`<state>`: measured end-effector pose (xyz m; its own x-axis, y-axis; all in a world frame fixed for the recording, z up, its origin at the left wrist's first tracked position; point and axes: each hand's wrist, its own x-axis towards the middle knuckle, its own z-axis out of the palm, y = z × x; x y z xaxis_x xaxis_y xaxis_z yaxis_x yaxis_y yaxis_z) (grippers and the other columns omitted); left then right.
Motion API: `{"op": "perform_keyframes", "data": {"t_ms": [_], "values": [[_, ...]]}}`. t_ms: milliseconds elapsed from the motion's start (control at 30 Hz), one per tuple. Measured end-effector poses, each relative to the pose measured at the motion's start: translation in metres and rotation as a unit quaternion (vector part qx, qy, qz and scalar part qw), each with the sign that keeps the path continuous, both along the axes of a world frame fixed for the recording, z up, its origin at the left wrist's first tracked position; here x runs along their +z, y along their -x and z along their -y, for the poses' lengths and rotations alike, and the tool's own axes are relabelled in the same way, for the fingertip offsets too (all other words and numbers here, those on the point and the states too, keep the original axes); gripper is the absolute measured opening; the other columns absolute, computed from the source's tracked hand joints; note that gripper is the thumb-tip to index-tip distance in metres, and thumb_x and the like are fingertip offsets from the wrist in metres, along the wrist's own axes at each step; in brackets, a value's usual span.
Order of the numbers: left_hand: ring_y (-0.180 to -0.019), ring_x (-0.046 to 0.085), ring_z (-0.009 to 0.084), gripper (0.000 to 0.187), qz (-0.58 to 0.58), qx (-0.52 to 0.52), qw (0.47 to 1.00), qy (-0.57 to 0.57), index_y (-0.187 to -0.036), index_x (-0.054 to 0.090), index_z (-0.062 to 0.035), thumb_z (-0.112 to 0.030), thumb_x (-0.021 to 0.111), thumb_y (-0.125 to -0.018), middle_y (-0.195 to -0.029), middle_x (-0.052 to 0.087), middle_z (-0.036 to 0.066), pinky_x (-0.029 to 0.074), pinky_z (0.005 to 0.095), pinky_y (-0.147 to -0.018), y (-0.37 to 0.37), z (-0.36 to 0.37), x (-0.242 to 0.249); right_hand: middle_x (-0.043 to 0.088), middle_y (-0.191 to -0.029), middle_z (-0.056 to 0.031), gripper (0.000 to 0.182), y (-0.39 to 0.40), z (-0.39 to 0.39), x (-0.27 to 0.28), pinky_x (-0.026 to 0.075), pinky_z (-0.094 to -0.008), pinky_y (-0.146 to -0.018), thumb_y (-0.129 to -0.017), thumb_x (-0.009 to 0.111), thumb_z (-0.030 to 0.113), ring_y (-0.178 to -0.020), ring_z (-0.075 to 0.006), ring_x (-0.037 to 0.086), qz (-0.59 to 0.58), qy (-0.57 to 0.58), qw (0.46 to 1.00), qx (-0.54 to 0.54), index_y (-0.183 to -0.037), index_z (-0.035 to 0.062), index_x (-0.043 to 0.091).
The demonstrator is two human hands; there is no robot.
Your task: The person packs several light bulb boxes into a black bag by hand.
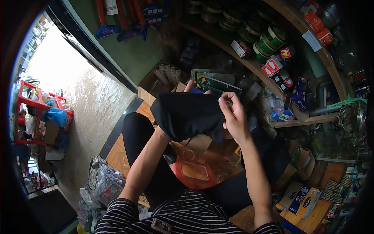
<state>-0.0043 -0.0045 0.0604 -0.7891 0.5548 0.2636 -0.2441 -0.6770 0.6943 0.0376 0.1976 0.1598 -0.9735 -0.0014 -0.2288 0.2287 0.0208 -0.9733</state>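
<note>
A piece of black cloth (191, 115) is spread between my two hands, above the floor and my bent legs. My left hand (189, 86) is behind the cloth and holds it up. Only a few fingertips show past its upper edge, and the palm and thumb are covered. At the cloth's right edge my right hand (235, 117) pinches the fabric between thumb and fingers. Below the cloth, a red plastic object (210, 177) shows between my legs; its full shape is hidden.
Shelves at the upper right hold several green cans (269, 41) and small boxes (272, 65). Plastic-wrapped goods (105, 177) lie at my left. A blue-and-orange box (306, 201) sits at the lower right. A red rack (29, 101) stands beyond the doorway.
</note>
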Motion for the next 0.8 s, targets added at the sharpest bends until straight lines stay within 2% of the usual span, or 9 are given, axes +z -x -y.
{"op": "perform_keyframes", "data": {"t_ms": [33,133,233,333,433,600,667,733,800], "values": [[-0.143,0.049,0.0272,0.077,-0.044,0.016,0.997,0.057,-0.169,0.000,-0.0209,-0.019,0.050,-0.110,-0.160,0.043,0.019,0.040,0.0409,-0.120,0.001,0.002,-0.001,0.043,-0.073,0.0092,0.019,0.000,0.000,-0.001,0.030,-0.0204,-0.059,-0.110,0.057,0.026,-0.066,0.0010,0.037,-0.002,0.010,1.000,-0.006,-0.113,0.0070,0.054],[-0.138,0.053,0.0229,0.080,0.134,-0.075,0.976,-0.157,-0.169,0.007,-0.0181,-0.012,0.056,-0.106,-0.156,0.048,0.015,0.042,0.0374,-0.118,0.000,0.005,0.000,0.043,-0.073,0.0088,0.020,0.004,-0.005,-0.011,0.031,-0.0213,-0.059,-0.110,0.057,0.025,-0.065,0.0000,0.037,-0.084,-0.062,0.995,-0.010,-0.112,0.0058,0.055],[-0.131,0.055,0.0181,0.080,0.074,0.024,0.997,0.001,-0.169,0.013,-0.0152,-0.008,0.060,-0.104,-0.150,0.052,0.011,0.043,0.0336,-0.116,-0.005,0.004,0.010,0.044,-0.075,0.0081,0.019,0.009,-0.010,-0.023,0.032,-0.0220,-0.059,-0.110,0.057,0.024,-0.066,-0.0010,0.037,-0.155,-0.115,0.981,-0.022,-0.110,0.0045,0.055],[-0.127,0.057,0.0155,0.082,0.111,0.027,0.993,0.019,-0.168,0.016,-0.0123,-0.007,0.063,-0.102,-0.147,0.054,0.008,0.044,0.0306,-0.114,-0.004,0.005,0.020,0.045,-0.076,0.0080,0.019,0.011,-0.013,-0.028,0.033,-0.0217,-0.060,-0.110,0.057,0.024,-0.068,-0.0011,0.039,-0.158,-0.120,0.979,-0.044,-0.110,0.0043,0.055],[-0.133,0.057,0.0203,0.072,-0.105,0.105,0.962,0.231,-0.168,0.011,-0.0117,-0.017,0.052,-0.109,-0.152,0.051,0.014,0.048,0.0386,-0.114,0.000,0.007,0.016,0.049,-0.081,0.0062,0.021,0.011,-0.015,-0.034,0.037,-0.0207,-0.064,-0.110,0.057,0.025,-0.072,-0.0013,0.044,-0.148,-0.114,0.982,-0.033,-0.112,0.0042,0.055],[-0.133,0.058,0.0232,0.071,-0.081,0.117,0.967,0.210,-0.168,0.012,-0.0120,-0.024,0.051,-0.110,-0.150,0.052,0.013,0.048,0.0408,-0.115,-0.001,0.006,0.017,0.058,-0.101,0.0006,0.033,0.004,-0.004,-0.038,0.047,-0.0235,-0.078,-0.109,0.060,0.032,-0.087,-0.0054,0.054,-0.065,-0.016,0.998,0.013,-0.121,0.0022,0.056],[-0.133,0.058,0.0252,0.072,0.012,0.079,0.992,0.094,-0.168,0.011,-0.0133,-0.028,0.051,-0.110,-0.151,0.052,0.014,0.047,0.0419,-0.115,-0.001,0.005,0.014,0.062,-0.104,-0.0003,0.040,0.000,-0.006,-0.034,0.048,-0.0255,-0.081,-0.107,0.062,0.036,-0.091,-0.0058,0.056,-0.071,-0.073,0.991,0.084,-0.124,0.0002,0.060],[-0.133,0.058,0.0273,0.073,0.189,-0.010,0.970,-0.154,-0.168,0.010,-0.0150,-0.031,0.051,-0.110,-0.151,0.052,0.014,0.047,0.0429,-0.115,-0.001,0.003,0.012,0.065,-0.105,0.0000,0.040,0.006,-0.017,-0.052,0.048,-0.0251,-0.084,-0.107,0.062,0.036,-0.094,-0.0051,0.056,-0.030,-0.054,0.988,0.139,-0.123,-0.0006,0.063],[-0.135,0.057,0.0251,0.074,0.184,-0.033,0.967,-0.176,-0.168,0.010,-0.0156,-0.027,0.053,-0.109,-0.154,0.049,0.013,0.046,0.0410,-0.117,0.000,0.006,0.011,0.067,-0.103,0.0020,0.038,0.005,-0.013,-0.043,0.046,-0.0231,-0.087,-0.107,0.063,0.035,-0.095,-0.0033,0.055,-0.019,-0.008,0.989,0.148,-0.115,-0.0010,0.068]]}}
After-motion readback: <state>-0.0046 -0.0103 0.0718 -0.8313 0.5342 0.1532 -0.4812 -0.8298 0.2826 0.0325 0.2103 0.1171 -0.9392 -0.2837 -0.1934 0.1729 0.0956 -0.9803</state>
